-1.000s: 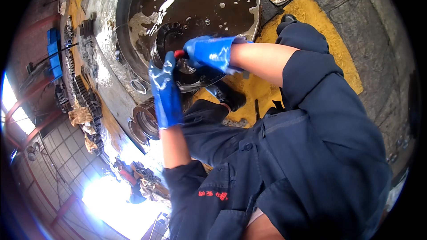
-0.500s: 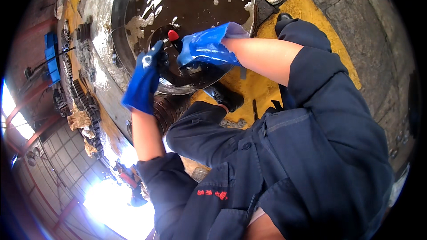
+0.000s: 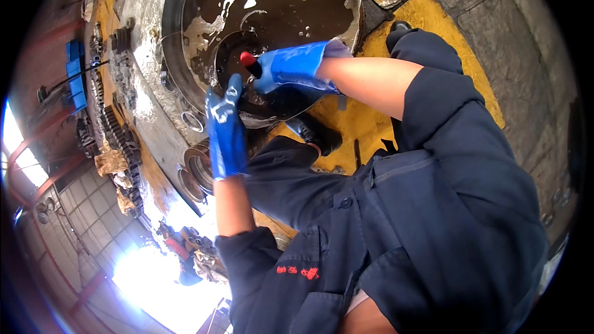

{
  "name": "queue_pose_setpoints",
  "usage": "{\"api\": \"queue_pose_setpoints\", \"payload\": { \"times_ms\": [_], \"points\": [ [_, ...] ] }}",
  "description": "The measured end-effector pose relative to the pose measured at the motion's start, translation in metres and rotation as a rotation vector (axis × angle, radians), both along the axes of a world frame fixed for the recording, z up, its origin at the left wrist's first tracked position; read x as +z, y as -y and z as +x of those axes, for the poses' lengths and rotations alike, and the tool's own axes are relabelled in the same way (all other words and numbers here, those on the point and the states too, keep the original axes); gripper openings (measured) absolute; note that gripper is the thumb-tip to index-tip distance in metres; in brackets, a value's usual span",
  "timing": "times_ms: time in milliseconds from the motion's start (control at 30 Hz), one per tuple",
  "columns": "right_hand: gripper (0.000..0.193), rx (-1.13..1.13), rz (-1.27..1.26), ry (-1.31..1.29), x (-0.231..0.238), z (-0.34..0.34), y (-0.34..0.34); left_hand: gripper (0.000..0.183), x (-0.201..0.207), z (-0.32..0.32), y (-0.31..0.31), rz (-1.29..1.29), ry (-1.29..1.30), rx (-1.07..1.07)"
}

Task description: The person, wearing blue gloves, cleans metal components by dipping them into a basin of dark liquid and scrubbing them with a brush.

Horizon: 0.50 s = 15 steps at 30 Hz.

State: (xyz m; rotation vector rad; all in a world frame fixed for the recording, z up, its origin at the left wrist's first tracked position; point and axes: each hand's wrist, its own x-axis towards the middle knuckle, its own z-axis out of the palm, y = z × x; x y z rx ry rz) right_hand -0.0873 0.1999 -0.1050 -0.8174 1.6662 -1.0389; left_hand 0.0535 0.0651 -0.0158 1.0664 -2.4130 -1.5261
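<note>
My right hand (image 3: 269, 73), in a blue rubber glove, is closed around a black handle with a red end (image 3: 247, 59); the tool's working end is hidden. It works over a dark round ring-shaped part (image 3: 221, 55) in the near side of a wide round tub (image 3: 171, 31) of dark, foamy liquid. My left hand (image 3: 226, 117), also blue-gloved, is at the ring's lower left edge. Its thumb and fingers point up and stand apart. Whether they touch the rim I cannot make out.
Below the tub, ring-shaped metal parts (image 3: 199, 164) stand beside my left wrist. A thin metal ring (image 3: 192, 122) lies on the worn surface to the left. Gear-like parts (image 3: 114, 127) line up farther left, near a blue bin (image 3: 75, 74). Yellow flooring (image 3: 433, 31) lies to the right.
My left hand has shifted right and toward me, baring more of the dark ring. My right hand has moved slightly right, still gripping the red-ended tool.
</note>
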Motion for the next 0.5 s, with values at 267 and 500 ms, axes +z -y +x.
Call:
{"api": "queue_pose_setpoints", "payload": {
  "times_ms": [267, 500],
  "points": [
    [0.031, 0.04, 0.078, -0.21, 0.033, 0.015, -0.006, 0.05, -0.021, 0.03, -0.002, -0.028, -0.134, 0.197],
    [0.033, 0.278, 0.15, -1.042, 0.009, 0.014, 0.025, 0.045, -0.005, 0.026, -0.001, 0.018, -0.11, 0.185]
  ]
}}
